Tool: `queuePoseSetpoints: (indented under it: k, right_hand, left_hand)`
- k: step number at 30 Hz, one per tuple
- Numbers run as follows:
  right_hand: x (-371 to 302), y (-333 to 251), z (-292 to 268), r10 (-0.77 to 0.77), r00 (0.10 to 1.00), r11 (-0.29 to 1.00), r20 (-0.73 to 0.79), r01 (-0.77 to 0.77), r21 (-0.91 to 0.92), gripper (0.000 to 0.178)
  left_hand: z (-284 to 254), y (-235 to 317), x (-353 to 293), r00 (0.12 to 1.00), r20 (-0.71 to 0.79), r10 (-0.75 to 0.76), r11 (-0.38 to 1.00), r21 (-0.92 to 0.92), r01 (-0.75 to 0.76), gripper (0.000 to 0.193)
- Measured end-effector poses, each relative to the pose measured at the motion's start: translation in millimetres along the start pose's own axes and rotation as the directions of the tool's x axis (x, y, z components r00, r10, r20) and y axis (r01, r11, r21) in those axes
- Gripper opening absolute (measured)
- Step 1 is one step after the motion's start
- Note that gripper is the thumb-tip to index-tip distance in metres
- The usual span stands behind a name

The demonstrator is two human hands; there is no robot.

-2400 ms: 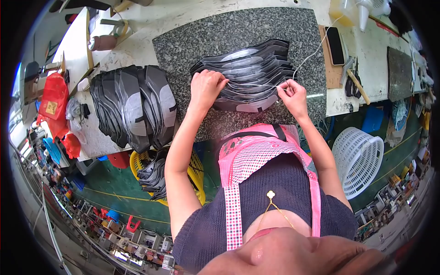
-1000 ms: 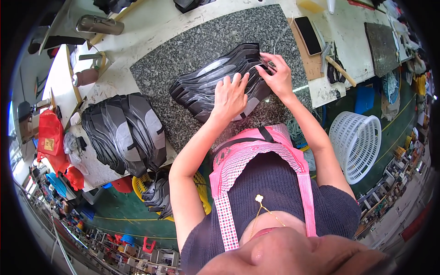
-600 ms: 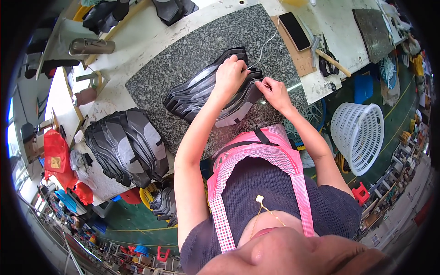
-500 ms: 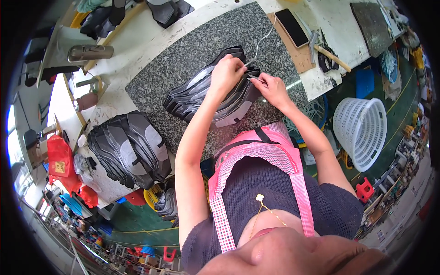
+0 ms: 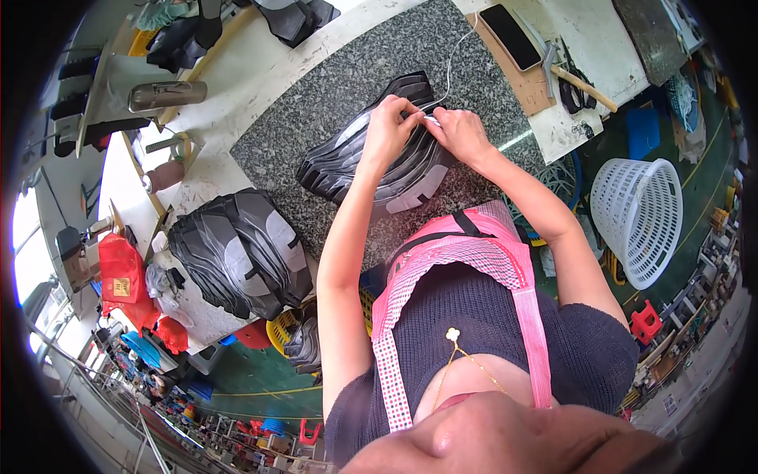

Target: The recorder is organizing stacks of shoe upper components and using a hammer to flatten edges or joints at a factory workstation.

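A stack of black and grey shoe uppers (image 5: pixel 347 150) lies fanned on a speckled granite slab (image 5: pixel 332 79). My left hand (image 5: pixel 388 130) is over the stack's upper right part, thumb and fingers pinched at the end of a thin white cord (image 5: pixel 450 67). Close beside it, my right hand (image 5: pixel 460 133) is closed too, fingertips almost meeting the left ones. A small pale sliver shows at the right fingertips; its kind cannot be made out. From the hands the cord runs up past the slab's far edge.
Left of the slab sits a second, larger stack of uppers (image 5: pixel 241 253). A phone (image 5: pixel 509 37), a hammer (image 5: pixel 583 87) and black scissors (image 5: pixel 570 87) lie at far right. A white basket (image 5: pixel 636 221) stands lower right; a metal flask (image 5: pixel 167 95) lies far left.
My right hand has moved up and in against the left, its fingers now curled closer; the thin silvery point that stuck out of it no longer shows. The whole view has shifted slightly.
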State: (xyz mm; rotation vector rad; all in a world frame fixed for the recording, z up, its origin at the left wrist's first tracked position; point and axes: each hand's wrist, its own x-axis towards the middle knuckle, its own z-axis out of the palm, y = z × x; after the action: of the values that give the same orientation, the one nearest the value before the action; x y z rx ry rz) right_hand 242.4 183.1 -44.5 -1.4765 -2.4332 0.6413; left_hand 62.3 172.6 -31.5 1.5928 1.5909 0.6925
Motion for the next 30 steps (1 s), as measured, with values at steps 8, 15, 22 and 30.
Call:
queuePoseSetpoints:
  k: [8, 15, 22, 30]
  right_hand:
    - [-29, -3, -35, -0.166, 0.973, 0.891, -0.158, 0.217, 0.400, 0.037]
    - [-26, -16, -40, -0.583, 0.796, 0.785, 0.165, 0.498, 0.368, 0.020]
    - [-40, -49, -8, -0.283, 0.953, 0.785, 0.112, 0.163, 0.598, 0.010]
    - [-3, -41, 5, 0.016, 0.996, 0.925, 0.088, -0.048, 0.377, 0.029]
  left_hand:
    - [-21, 6, -84, 0.951, 0.253, -0.176, 0.829, -0.483, 0.282, 0.012]
    - [-45, 1, -173, 0.939, 0.343, 0.010, 0.929, -0.351, 0.118, 0.011]
    - [-71, -43, -175, 0.945, -0.139, -0.297, 0.933, -0.253, 0.256, 0.012]
    - [-56, -53, -136, 0.882, -0.336, -0.330, 0.943, -0.064, 0.328, 0.017]
